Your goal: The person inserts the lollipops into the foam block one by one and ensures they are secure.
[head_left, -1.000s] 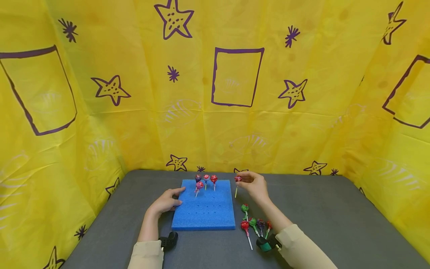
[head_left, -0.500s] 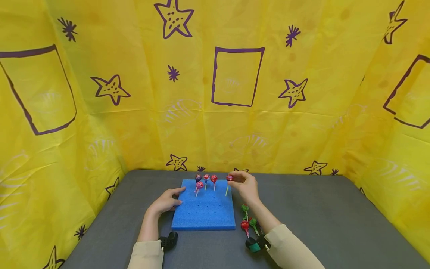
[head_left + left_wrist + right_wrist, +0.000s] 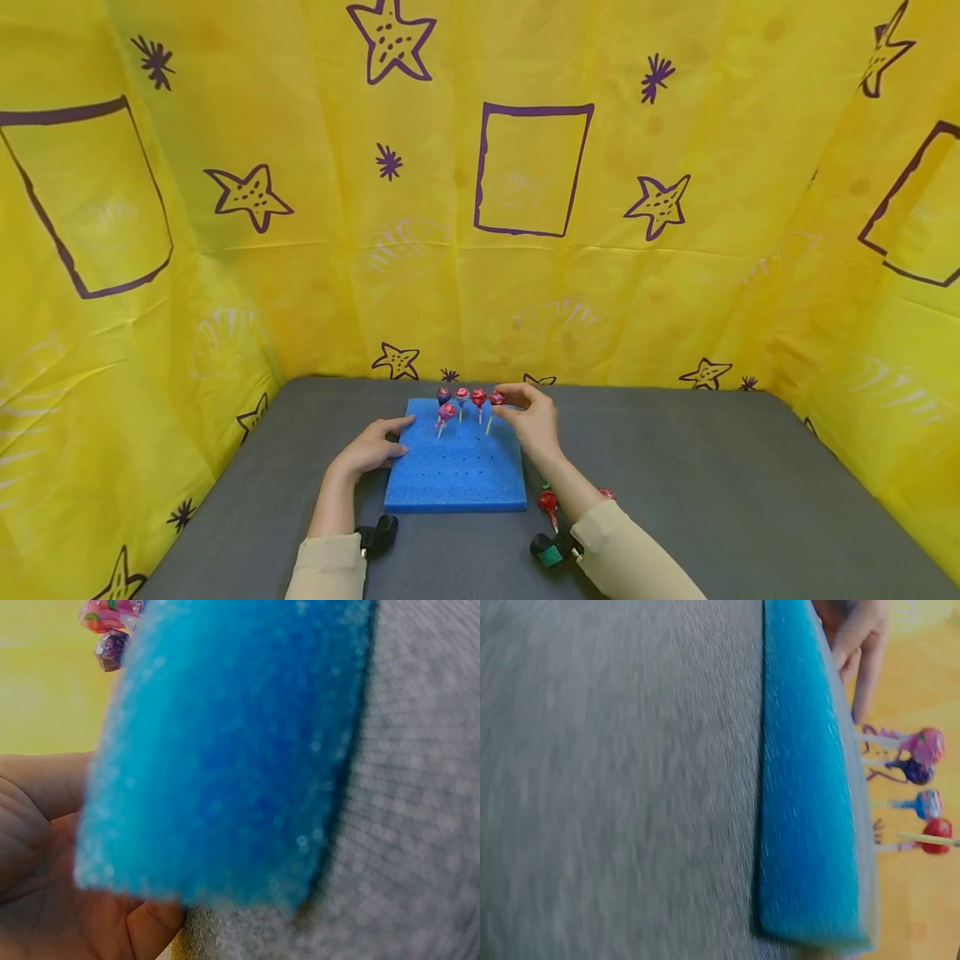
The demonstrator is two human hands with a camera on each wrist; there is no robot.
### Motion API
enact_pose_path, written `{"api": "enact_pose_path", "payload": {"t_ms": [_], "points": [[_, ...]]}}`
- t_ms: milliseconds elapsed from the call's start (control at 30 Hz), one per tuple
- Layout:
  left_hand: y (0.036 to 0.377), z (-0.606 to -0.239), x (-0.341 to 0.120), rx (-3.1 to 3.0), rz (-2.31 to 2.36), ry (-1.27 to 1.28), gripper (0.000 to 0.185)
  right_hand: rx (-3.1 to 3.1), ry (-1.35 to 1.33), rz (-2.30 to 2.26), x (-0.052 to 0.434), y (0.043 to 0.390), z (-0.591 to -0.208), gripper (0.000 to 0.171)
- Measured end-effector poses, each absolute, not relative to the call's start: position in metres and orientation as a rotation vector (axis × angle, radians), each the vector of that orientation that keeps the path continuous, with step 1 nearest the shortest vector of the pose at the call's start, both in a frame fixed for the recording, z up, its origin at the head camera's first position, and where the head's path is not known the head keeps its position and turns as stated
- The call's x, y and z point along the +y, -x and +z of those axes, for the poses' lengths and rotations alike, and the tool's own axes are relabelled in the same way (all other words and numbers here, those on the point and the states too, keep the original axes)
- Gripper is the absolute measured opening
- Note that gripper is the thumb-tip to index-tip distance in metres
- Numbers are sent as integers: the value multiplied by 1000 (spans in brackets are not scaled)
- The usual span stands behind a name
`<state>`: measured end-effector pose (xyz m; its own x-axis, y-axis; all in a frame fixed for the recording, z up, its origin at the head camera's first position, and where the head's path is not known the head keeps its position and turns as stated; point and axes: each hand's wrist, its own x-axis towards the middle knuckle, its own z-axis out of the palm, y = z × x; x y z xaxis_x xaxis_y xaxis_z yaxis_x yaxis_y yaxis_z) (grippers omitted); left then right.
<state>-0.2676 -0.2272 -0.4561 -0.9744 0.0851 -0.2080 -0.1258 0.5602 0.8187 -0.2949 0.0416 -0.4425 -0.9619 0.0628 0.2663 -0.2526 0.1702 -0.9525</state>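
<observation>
My left hand (image 3: 371, 446) rests at the left edge of a blue foam block (image 3: 453, 492), fingertips touching its top. With thumb and fingers my right hand (image 3: 531, 421) pinches the red-purple wrapped head of a lollipop (image 3: 497, 399). Its pale yellow stick (image 3: 926, 839) slants down over the block's back right part. In the foam stand a purple lollipop (image 3: 443, 395), a red-and-blue lollipop (image 3: 462, 394), a red lollipop (image 3: 479, 397) and, in front, a leaning pink lollipop (image 3: 447, 412). Small holes run in rows across the block. The right hand lies outside the right wrist view.
On the grey table (image 3: 247, 517), a loose red lollipop (image 3: 548, 502) lies right of the block, and another red lollipop (image 3: 607, 494) shows past the right forearm. The arm hides others there. A yellow patterned cloth (image 3: 450, 292) surrounds the table's back and sides.
My right hand has carried the pinched lollipop left, from beside the block to over its back right part. The right forearm now covers more of the loose lollipops. The left hand stays put.
</observation>
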Motion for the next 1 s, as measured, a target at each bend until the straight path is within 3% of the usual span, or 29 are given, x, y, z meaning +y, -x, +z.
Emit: {"api": "enact_pose_path", "payload": {"t_ms": [1000], "points": [[268, -457, -227, 2580, 1369, 38, 56, -2231, -193, 1826, 1, 294, -454, 24]]}}
